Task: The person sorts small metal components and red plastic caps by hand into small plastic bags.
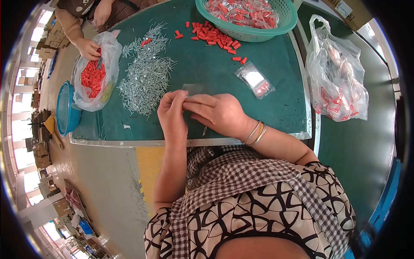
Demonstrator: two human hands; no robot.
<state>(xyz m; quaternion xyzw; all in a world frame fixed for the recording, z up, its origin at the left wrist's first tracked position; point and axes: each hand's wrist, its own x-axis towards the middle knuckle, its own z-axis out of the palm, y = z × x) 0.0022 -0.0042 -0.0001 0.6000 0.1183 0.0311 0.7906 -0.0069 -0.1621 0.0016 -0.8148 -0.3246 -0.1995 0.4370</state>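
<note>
My left hand (172,114) and my right hand (222,113) meet over the near part of the table, fingertips pinched together. Between them is a small clear plastic bag (195,89), its thin film showing just beyond the fingers. To the left of my hands lies a big heap of silver screws (145,84). Loose red plastic caps (215,35) are scattered farther back. A filled clear bag (255,80) with a white patch and red pieces rests to the right.
A green basket (248,32) at the back holds packed bags of red pieces. At the left, a co-worker's hand (88,49) reaches into a plastic bag of red parts (110,52), near a blue basket (64,108). Another white plastic bag (338,77) sits on the right surface.
</note>
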